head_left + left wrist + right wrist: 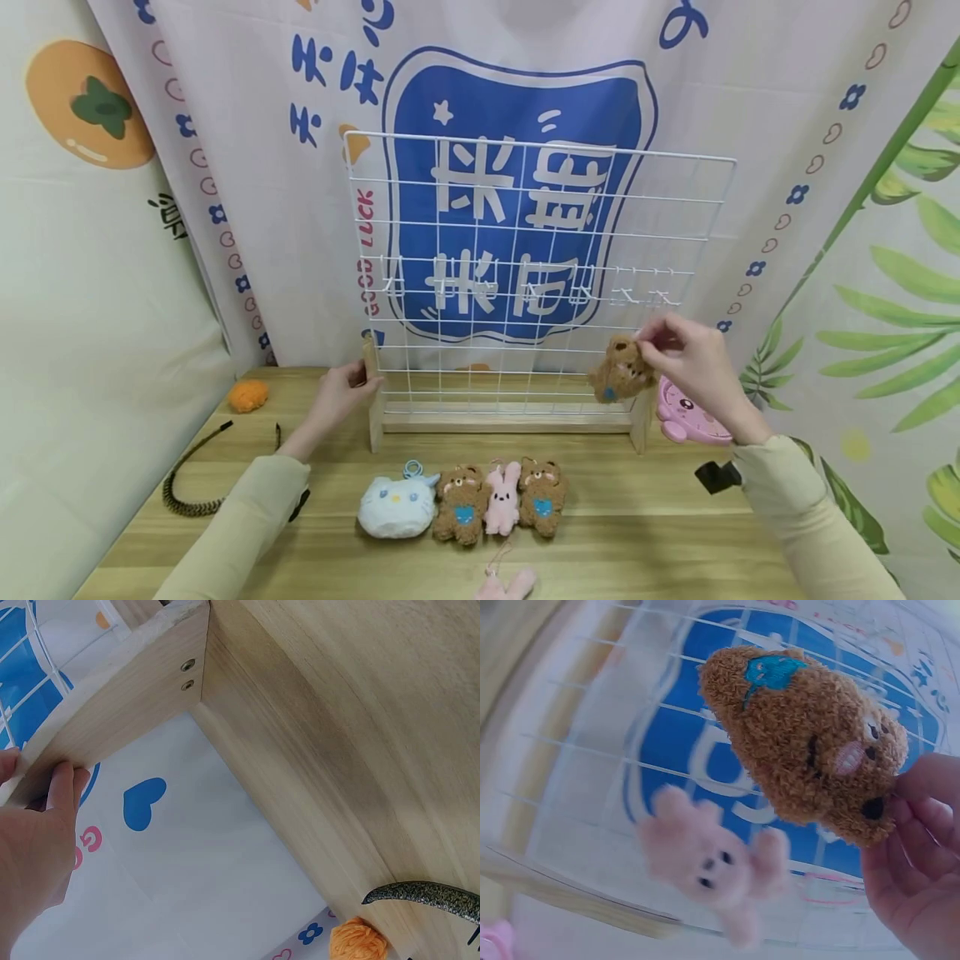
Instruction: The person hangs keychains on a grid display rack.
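My right hand (pixel 693 358) pinches a brown bear plush (pixel 621 371) near its head, in front of the lower right of a white wire grid rack (pixel 480 333). In the right wrist view the bear has a blue patch on its belly. A blurred pink rabbit plush (pixel 712 859) shows beside it there; I cannot tell what holds it. My left hand (pixel 341 396) grips the rack's left wooden post (pixel 372 400), fingers on one side and thumb on the other in the left wrist view. Several small hooks (pixel 531 292) hang across the grid's middle.
On the wooden table lie a white cat plush (pixel 397 507), two brown bears (pixel 460 504) and a pink rabbit (pixel 502 500), with another pink rabbit (pixel 506 586) at the bottom edge. A headband (pixel 176 496), an orange ball (pixel 248 395), a pink clock-like item (pixel 690 412) and a black object (pixel 717 477) lie around.
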Action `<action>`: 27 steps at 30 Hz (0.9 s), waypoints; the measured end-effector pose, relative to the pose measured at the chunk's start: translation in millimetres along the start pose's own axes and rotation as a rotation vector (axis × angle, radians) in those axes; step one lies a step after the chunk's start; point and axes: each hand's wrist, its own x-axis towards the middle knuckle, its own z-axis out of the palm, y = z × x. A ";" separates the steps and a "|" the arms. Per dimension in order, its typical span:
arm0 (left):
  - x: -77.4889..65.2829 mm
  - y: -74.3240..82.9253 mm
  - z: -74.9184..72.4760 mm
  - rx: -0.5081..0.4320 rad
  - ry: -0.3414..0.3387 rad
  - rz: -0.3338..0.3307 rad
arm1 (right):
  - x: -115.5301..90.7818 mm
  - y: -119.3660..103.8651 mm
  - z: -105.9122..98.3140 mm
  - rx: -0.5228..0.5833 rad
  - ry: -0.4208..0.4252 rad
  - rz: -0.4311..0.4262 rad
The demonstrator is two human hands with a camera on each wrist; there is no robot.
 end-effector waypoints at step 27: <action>-1.9 0.8 -1.0 -0.002 0.003 -0.001 | 45.8 -10.8 -16.2 -0.139 0.063 0.091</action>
